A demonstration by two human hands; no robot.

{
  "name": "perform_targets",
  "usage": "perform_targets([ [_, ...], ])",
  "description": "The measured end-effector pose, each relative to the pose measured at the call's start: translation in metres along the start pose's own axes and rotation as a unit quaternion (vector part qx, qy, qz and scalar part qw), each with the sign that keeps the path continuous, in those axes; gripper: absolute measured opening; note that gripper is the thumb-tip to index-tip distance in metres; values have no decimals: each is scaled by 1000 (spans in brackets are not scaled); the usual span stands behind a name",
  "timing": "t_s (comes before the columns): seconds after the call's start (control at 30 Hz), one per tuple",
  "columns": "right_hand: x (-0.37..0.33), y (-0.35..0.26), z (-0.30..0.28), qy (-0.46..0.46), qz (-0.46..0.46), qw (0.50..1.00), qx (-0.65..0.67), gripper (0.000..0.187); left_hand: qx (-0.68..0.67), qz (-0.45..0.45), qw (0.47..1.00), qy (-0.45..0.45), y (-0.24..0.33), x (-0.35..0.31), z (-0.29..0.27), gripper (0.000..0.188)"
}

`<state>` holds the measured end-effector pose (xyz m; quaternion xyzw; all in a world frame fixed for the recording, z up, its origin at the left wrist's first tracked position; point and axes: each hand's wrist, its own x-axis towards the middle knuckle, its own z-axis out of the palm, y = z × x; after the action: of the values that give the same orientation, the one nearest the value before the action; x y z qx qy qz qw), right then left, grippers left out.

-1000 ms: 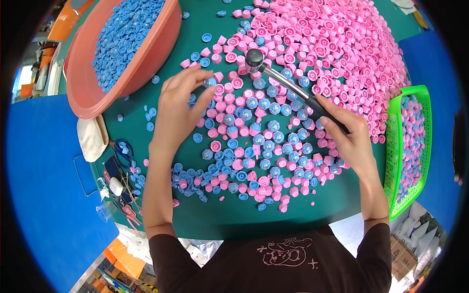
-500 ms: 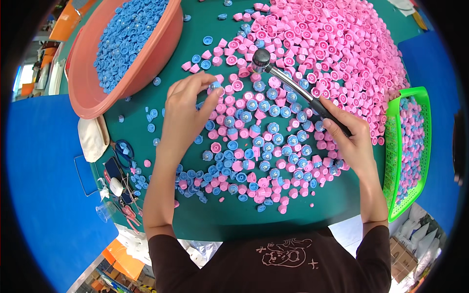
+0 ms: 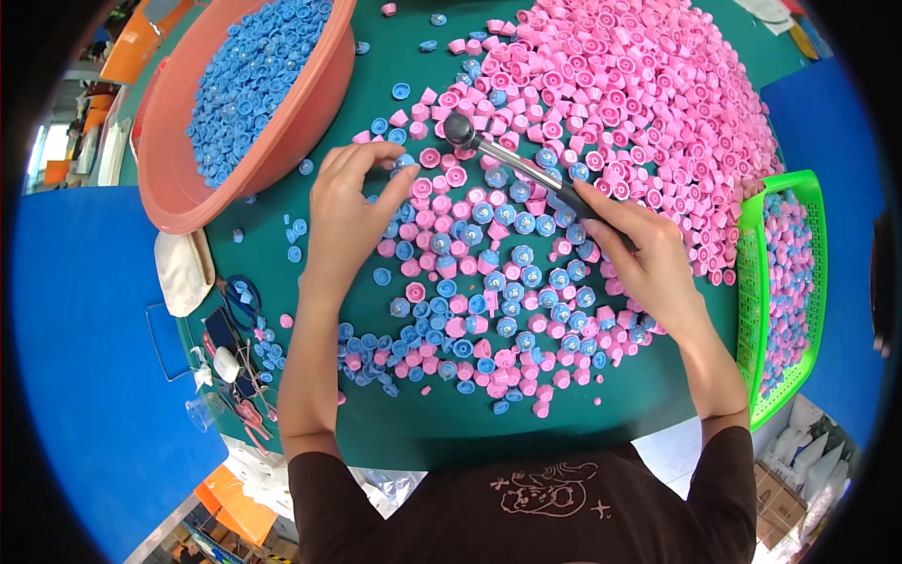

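My left hand (image 3: 349, 202) pinches a small blue flower-shaped cap (image 3: 402, 164) between thumb and fingertips, low over the table. A hammer (image 3: 520, 164) with a dark round head and black handle is in my right hand (image 3: 646, 254), fingers wrapped round the grip. Its head hangs just right of the blue cap, apart from it. Below both hands lie pink cups (image 3: 414, 291) and loose blue caps (image 3: 436, 321). Several cups there have blue caps on top (image 3: 522, 255), with shiny centres. Whether a pink cup sits under the pinched cap is hard to see.
A salmon basin (image 3: 315, 122) of blue caps stands at the far left. Pink cups form a big heap (image 3: 648, 103) at the far right. A green basket (image 3: 748, 310) holds mixed pieces on the right. Scissors (image 3: 241, 296), a phone and other tools lie at the left edge.
The hammer has swung left and a little nearer, its head closing on the blue cap. My left hand has shifted slightly left, still pinching the cap.
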<state>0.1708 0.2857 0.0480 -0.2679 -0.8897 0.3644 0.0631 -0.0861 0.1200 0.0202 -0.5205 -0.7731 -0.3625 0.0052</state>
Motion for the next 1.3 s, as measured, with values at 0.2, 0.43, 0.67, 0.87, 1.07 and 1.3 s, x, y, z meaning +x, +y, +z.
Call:
perform_targets([
  [0.2,9,8,4,16,-2,1000,1,42,-3,-32,999,-26,-1,8,5,19],
  [0.43,0,15,7,52,-17,995,81,42,40,11,996,-82,-10,17,18,23],
  [0.67,-3,8,7,35,-26,997,64,42,28,-4,997,-76,-14,14,16,27],
  [0.87,2,-26,6,74,-120,990,3,47,69,-49,996,-37,-8,-13,-36,25],
  [1.07,12,-13,20,36,-103,994,-22,46,86,-115,989,-20,-16,-40,-59,18],
  [1.3,1,-19,4,49,7,993,109,41,3,-32,998,-49,-24,-16,-9,17],
])
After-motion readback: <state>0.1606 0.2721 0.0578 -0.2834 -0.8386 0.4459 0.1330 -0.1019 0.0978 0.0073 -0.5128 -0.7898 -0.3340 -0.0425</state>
